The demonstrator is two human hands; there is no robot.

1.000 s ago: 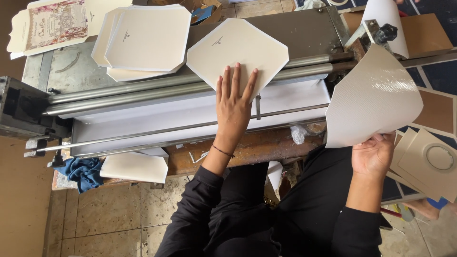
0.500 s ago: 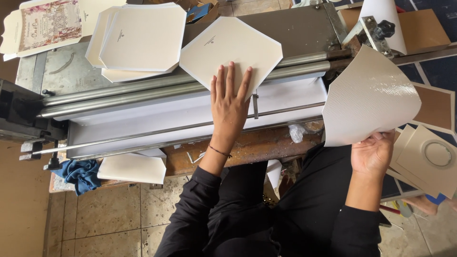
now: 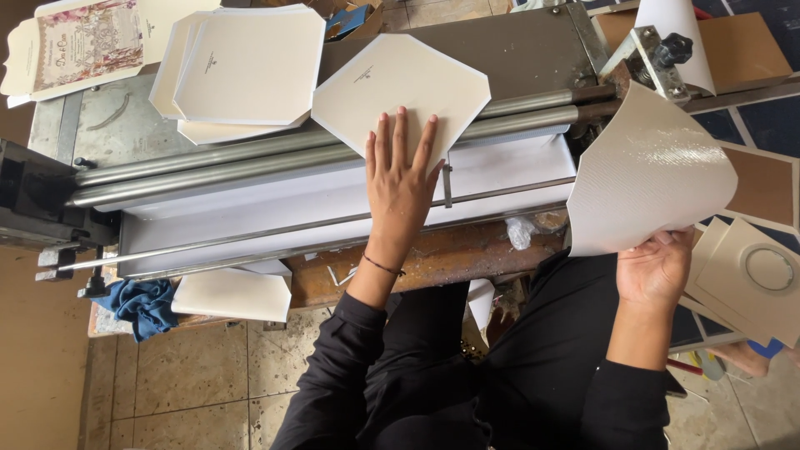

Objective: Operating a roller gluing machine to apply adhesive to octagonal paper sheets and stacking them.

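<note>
My left hand (image 3: 402, 179) lies flat, fingers spread, on the near corner of a cream sheet (image 3: 400, 87) with cut-off corners that rests across the steel rollers (image 3: 250, 162) of a roller machine. My right hand (image 3: 657, 268) grips the lower edge of a second cream textured sheet (image 3: 646, 175), held up and curved at the machine's right end. A stack of similar sheets (image 3: 246, 71) sits on the machine's top at the left.
A printed card (image 3: 79, 42) lies at the far left. A blue cloth (image 3: 143, 304) hangs under the machine beside a loose sheet (image 3: 233, 293). Brown boards (image 3: 750, 50) and more cut sheets (image 3: 762, 271) lie at the right. Tiled floor (image 3: 192, 375) is below.
My left hand has pushed the sheet on the rollers slightly to the left and away. The sheet in my right hand has stayed raised, with little shift.
</note>
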